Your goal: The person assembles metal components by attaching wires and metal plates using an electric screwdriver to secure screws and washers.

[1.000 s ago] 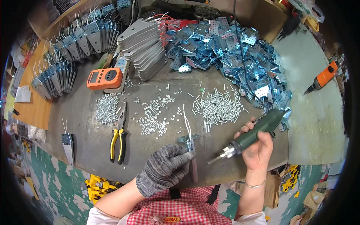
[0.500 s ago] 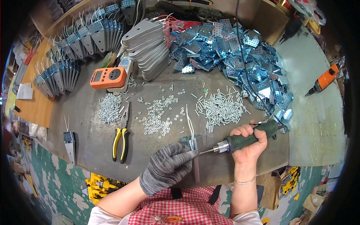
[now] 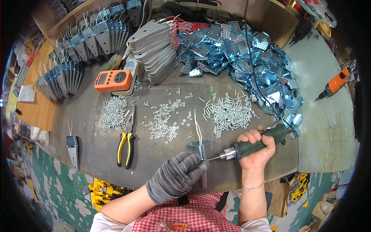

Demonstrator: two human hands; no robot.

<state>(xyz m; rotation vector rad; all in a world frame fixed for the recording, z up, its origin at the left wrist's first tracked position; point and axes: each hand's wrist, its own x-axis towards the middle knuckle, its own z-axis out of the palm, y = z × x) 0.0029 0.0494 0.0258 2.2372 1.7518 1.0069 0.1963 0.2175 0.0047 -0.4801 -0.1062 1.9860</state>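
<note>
My left hand [image 3: 176, 178], in a grey knitted glove, is closed around a narrow metal piece that stands edge-on. At its far end shows a blue-silver bracket [image 3: 200, 147], with two white wires [image 3: 198, 127] rising from it. Glove fingers hide much of this piece. My bare right hand [image 3: 258, 151] wraps around a dark green electric screwdriver [image 3: 280, 131] with a metal chuck [image 3: 228, 153]. Its thin bit [image 3: 215, 157] points left and reaches the side of the bracket piece, beside the gloved fingertips. Whether the bit sits in a screw is too small to tell.
Loose nuts [image 3: 166, 121] and piles of screws [image 3: 228, 112] lie ahead, with yellow-black pliers [image 3: 126, 145] at left. Behind are an orange meter [image 3: 114, 80], stacked grey plates [image 3: 152, 54] and heaped blue brackets [image 3: 266, 73]. A cord [image 3: 253, 69] hangs at right.
My gloved fingers have shifted right and down, now lying flatter along the piece and uncovering more of the bracket. The screwdriver has barely moved.
</note>
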